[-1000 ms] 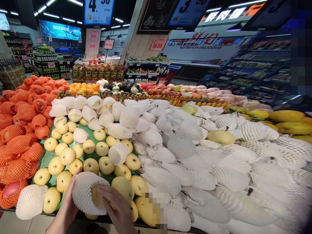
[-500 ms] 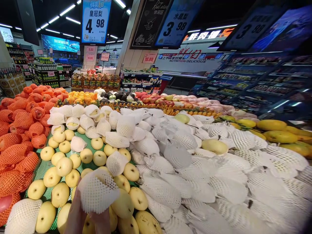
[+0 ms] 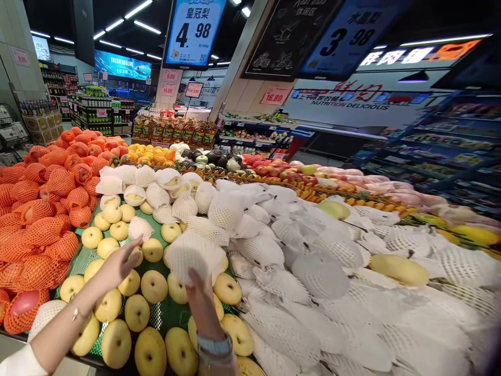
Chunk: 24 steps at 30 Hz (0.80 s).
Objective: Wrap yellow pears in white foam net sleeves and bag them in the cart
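Observation:
My right hand [image 3: 200,292], with a watch band at the wrist, is closed around a pear in a white foam net [image 3: 183,258]. It holds the netted pear above the pear display, close to other netted pears [image 3: 205,228] at the back. To the left, my left hand [image 3: 122,263] reaches over bare yellow pears [image 3: 153,285] with its fingers stretched out and nothing in them. A thin bracelet circles that wrist. Bare pears lie in rows on a green mat [image 3: 172,316], partly hidden by my forearms.
Fruit in orange nets [image 3: 37,216] is heaped on the left. A large pile of white-netted pears [image 3: 313,313] fills the right side. Mangoes [image 3: 473,235] lie far right. Price signs [image 3: 194,34] hang above, with shelves and oil bottles [image 3: 174,128] behind.
Both hands were together at the netted pear low in the view. My left hand has let go and moved apart to the left; my right hand has moved the pear farther back.

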{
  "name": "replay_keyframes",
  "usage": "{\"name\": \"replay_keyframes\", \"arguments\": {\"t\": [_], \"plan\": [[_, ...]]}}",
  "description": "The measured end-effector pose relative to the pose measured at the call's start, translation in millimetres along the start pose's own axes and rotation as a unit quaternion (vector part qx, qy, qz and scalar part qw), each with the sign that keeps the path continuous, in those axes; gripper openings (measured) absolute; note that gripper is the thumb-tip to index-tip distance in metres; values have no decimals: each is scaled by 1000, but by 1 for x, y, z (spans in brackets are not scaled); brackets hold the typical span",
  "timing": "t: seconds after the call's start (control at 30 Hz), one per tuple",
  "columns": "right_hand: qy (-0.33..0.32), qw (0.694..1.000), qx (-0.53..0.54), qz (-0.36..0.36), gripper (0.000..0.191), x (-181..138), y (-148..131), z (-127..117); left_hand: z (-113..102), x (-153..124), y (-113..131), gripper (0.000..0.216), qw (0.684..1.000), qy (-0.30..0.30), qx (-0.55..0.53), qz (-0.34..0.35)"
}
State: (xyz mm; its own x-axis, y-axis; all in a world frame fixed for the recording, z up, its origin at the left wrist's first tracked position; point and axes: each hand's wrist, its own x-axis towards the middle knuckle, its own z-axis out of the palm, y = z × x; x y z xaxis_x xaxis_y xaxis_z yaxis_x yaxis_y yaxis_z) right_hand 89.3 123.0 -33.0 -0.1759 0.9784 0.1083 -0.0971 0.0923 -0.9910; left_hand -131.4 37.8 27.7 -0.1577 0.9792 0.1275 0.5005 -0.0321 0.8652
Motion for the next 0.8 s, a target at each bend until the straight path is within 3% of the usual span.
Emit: {"name": "replay_keyframes", "arguments": {"t": [0.07,0.1,0.23,0.37,0.43,0.5,0.57,0.63,0.73,0.8], "plan": [[-70,995,-63,-36,63,36,-21,19,-8,34,-15,56,976,-22,216,8],[-98,990,-85,-50,59,53,-30,31,-8,50,-23,58,966,-34,255,-5],[-134,963,-225,-64,62,107,-40,75,-1,94,-51,65,947,-76,312,-28],[-95,924,-369,-28,73,120,-28,89,-3,96,-60,66,935,-116,335,-27],[-56,905,-418,-50,87,115,-20,87,-6,90,-59,64,933,-129,336,-26],[-57,878,-463,-110,93,110,-13,82,-10,83,-56,64,933,-136,333,-29],[-110,849,-491,-162,87,107,-8,77,-13,73,-51,63,935,-138,325,-33],[-165,834,-498,-170,79,108,-7,72,-18,55,-44,60,939,-133,316,-34],[-174,836,-488,-184,79,113,-18,62,-30,4,-32,56,962,-89,255,-27],[-173,843,-455,-231,80,117,-31,57,-39,-49,-30,52,991,-2,134,-26]]}}
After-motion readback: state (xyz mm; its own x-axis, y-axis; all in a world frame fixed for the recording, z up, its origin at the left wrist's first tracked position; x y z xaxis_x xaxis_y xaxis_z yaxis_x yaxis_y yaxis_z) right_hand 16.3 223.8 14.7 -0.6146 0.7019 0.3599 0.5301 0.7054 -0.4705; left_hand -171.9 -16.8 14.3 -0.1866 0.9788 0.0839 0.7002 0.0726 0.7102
